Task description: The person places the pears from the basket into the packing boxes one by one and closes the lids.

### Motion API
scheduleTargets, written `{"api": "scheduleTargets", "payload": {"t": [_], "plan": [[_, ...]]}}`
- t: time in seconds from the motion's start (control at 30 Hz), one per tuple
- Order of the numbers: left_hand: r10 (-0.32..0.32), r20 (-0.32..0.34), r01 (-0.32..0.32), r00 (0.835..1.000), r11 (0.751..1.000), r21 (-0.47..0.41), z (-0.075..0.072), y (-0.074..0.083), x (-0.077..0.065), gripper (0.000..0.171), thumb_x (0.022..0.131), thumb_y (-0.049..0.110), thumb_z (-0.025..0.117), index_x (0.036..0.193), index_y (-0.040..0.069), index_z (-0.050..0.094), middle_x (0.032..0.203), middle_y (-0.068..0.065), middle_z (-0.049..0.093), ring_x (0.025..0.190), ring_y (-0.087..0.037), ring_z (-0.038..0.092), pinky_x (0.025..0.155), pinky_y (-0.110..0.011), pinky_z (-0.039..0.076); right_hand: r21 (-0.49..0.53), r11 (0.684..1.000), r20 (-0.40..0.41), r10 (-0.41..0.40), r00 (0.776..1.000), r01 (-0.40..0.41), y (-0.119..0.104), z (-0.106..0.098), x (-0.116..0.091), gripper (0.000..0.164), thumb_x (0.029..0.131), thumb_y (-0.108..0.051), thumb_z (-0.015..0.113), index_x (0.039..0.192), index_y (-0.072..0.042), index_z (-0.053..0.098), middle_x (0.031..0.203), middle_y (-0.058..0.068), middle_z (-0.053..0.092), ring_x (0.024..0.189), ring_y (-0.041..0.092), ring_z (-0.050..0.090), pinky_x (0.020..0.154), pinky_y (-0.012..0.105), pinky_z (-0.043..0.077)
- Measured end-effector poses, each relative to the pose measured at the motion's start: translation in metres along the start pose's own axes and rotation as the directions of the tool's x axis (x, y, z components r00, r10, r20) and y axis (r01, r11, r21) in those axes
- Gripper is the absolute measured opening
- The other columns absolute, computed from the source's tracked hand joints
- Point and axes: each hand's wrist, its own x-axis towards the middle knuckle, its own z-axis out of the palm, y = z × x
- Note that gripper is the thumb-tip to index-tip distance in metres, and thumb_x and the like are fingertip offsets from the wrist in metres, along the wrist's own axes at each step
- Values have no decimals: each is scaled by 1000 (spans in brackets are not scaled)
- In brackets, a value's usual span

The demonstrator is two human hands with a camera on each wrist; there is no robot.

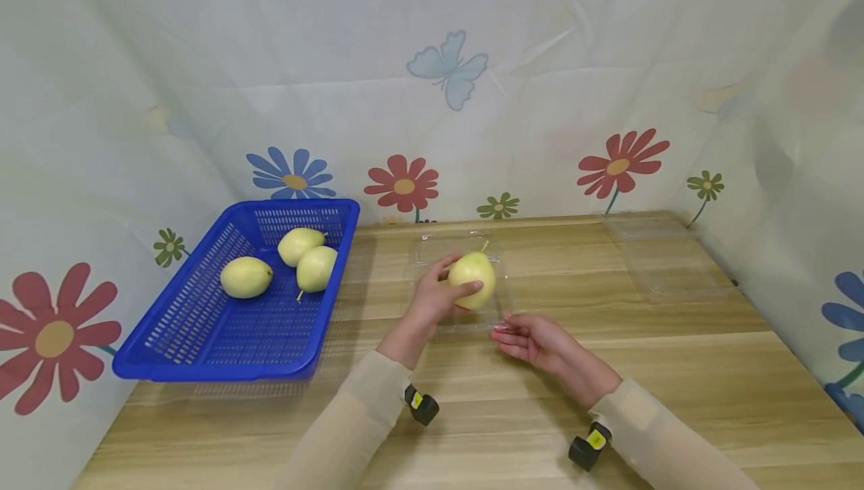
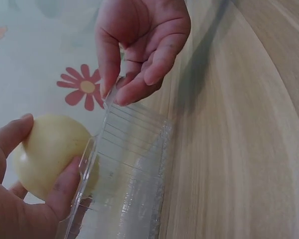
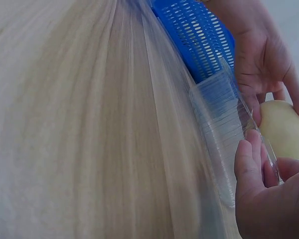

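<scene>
A pale yellow pear (image 1: 475,271) with its stem up is gripped in my left hand (image 1: 432,299), thumb on the near side and fingers round the far side. Beneath it a clear plastic box (image 2: 127,154) stands on the table; the left wrist view shows the pear at the level of its rim, partly behind the wall. My right hand (image 1: 540,344) pinches the box's near right corner between thumb and fingers. In the right wrist view both hands are close together at the box, the pear (image 3: 284,129) at the right edge.
To the left stands a blue plastic basket (image 1: 216,371) with three pears (image 1: 246,278) in it. Another clear plastic container (image 1: 675,261) lies at the table's back right. A flower-print cloth (image 1: 526,130) hangs behind the wooden table (image 1: 675,392).
</scene>
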Motion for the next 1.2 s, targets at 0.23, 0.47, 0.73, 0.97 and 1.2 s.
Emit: {"api": "scheduleTargets", "payload": {"t": [0.23, 0.47, 0.73, 0.97, 1.2], "plan": [[17, 8, -17, 1000, 994, 108, 2, -5, 3, 70, 88, 17, 82, 150, 16, 49, 148, -22, 48, 114, -34, 62, 86, -45, 64, 2, 1000, 8, 0, 1000, -1, 0, 1, 0, 21, 108, -10, 42, 107, -4, 62, 88, -1, 74, 86, 7, 75, 86, 24, 62], [40, 7, -41, 999, 980, 195, 4, -7, 4, 71, 85, 21, 84, 148, 16, 52, 147, -23, 50, 120, -36, 60, 84, -40, 63, 11, 1000, -2, 4, 1000, -4, 0, 0, 1, 22, 108, -9, 42, 104, -5, 63, 86, -1, 75, 85, 7, 75, 85, 24, 63], [36, 23, -41, 999, 955, 295, 4, -10, 5, 72, 85, 30, 85, 148, 15, 53, 149, -24, 53, 127, -37, 58, 105, -49, 54, 5, 1000, -9, 11, 1000, -11, 0, 0, 1, 22, 108, -10, 41, 106, -3, 62, 86, -1, 74, 84, 7, 75, 83, 23, 63], [40, 25, -47, 999, 934, 355, 6, -11, 7, 70, 84, 31, 85, 144, 11, 55, 137, -24, 62, 117, -33, 62, 102, -47, 54, 11, 1000, 1, 7, 1000, -7, 0, 0, 0, 23, 108, -10, 43, 101, -7, 64, 86, -1, 75, 84, 7, 75, 83, 23, 63], [48, 37, -59, 998, 911, 409, 8, -12, 8, 70, 85, 35, 84, 143, 9, 56, 135, -22, 64, 118, -32, 62, 101, -47, 54, 18, 1000, 8, 9, 1000, -9, 0, 1, 1, 28, 108, -9, 42, 95, -10, 66, 84, -2, 75, 83, 7, 75, 82, 23, 62]]}}
